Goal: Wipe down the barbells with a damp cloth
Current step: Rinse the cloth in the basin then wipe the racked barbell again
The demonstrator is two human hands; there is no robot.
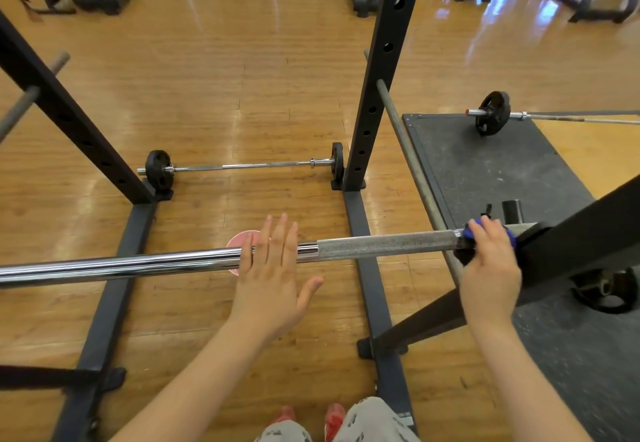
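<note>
Barbell (166, 263) ran off frame left; left hand (270, 279) spread flat on it, right hand (490, 268) gripped blue cloth (472, 230), mostly hidden under fingers

Both bare forearms reach forward from the bottom of the view. The left hand (272, 275) is flat, palm down, fingers straight and together, thumb spread. The right hand (491, 261) has fingers curled downward, gripping.

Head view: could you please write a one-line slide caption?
Right hand wraps a blue cloth around the racked barbell; left hand rests flat on it.
</note>
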